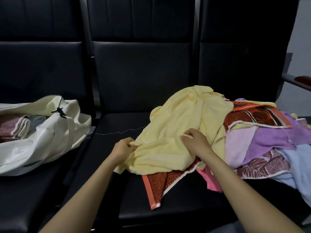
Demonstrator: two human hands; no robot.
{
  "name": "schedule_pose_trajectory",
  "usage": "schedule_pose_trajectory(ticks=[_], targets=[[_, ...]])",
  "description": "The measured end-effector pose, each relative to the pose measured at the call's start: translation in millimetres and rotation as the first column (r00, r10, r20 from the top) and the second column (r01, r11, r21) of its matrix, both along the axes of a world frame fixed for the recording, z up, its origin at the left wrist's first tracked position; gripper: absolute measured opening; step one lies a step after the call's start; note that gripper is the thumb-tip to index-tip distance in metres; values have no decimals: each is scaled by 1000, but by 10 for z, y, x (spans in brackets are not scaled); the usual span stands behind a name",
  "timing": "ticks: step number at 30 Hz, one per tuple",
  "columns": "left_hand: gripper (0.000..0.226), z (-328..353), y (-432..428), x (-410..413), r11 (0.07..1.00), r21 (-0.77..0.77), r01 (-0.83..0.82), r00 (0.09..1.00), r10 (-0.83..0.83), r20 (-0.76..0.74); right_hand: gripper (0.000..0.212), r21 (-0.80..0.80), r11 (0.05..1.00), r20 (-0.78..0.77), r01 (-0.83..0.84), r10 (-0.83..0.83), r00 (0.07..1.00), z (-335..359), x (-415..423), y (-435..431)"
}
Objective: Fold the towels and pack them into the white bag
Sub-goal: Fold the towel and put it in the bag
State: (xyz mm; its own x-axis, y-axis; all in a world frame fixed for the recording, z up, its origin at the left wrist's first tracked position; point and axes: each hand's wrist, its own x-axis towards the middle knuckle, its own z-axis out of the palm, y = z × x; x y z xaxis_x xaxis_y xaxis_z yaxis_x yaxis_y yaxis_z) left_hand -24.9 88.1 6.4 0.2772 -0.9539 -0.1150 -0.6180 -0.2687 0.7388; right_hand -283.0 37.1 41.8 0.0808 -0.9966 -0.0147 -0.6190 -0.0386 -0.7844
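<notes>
Pale yellow terry towel [176, 125], soft and floppy, lies crumpled at the black seat's [185, 204] right edge, fingers of my left hand [123, 147] and right hand [195, 140] clamped on its near folds, though I judge its corners the better hold.

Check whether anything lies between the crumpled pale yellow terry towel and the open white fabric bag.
Nothing visible does. Only bare black seat cushion and a thin loose thread lie between the yellow towel and the white bag.

waiting area: row of linked black seats [141, 78]
</notes>
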Motion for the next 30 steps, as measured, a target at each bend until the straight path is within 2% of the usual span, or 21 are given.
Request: schedule_pose_trajectory(ticks=[3,5,7,8,10,11,12,13,14,15,16,17,19,20,21,22,24,26,28,30], targets=[[3,76,75,14,997,25,71,996,-69,-55,15,46,999,243,-10,-2,970,40,-4,43],[3,149,130,45,1000,-12,28,964,-30,-264,11,100,994,346,-39,2,938,66,-46,86],[2,274,203,88,996,-70,-52,858,9,-514,5,123,990,358,-73,24,933,114,-133,131],[2,325,239,145,991,-96,-97,805,21,-593,4,133,987,331,-90,41,943,141,-198,153],[4,411,326,318,987,-93,-134,757,42,-652,4,181,973,258,-146,96,961,181,-342,218],[7,442,383,405,993,-50,-111,782,57,-621,6,220,957,203,-191,147,968,179,-410,255],[13,429,437,501,998,25,-65,867,68,-493,7,265,935,122,-236,211,970,161,-456,298],[22,398,497,575,989,149,9,972,26,-234,8,308,911,25,-273,279,960,138,-470,353],[30,342,564,616,955,293,53,996,-71,51,10,342,891,-76,-299,343,936,103,-455,401],[34,286,626,608,912,402,81,947,-196,253,11,364,877,-178,-314,396,901,66,-423,441],[30,223,669,591,893,442,87,902,-260,346,11,368,873,-280,-321,433,857,39,-379,467],[22,193,707,560,902,426,73,892,-250,377,10,355,875,-369,-329,454,811,38,-334,489],[13,230,745,509,961,277,11,892,-134,431,11,313,896,-474,-315,435,766,99,-280,508],[14,261,738,513,986,165,-32,909,-39,415,16,288,911,-498,-296,407,766,137,-274,507],[15,296,720,504,996,54,-73,948,52,314,20,257,927,-513,-273,371,774,179,-282,492],[15,329,702,486,994,-37,-104,984,108,139,20,218,946,-507,-242,321,800,213,-300,466],[12,408,669,414,978,-165,-127,971,89,-220,12,114,980,-436,-163,197,878,267,-348,404],[9,456,601,340,967,-225,-119,909,15,-416,9,-3,997,-352,-78,73,933,285,-392,329],[9,410,467,275,962,-228,-152,867,19,-497,9,-88,996,-287,-22,-4,958,280,-404,272],[8,285,307,214,966,-147,-212,870,118,-479,9,-104,995,-272,-2,-27,962,231,-383,220]])
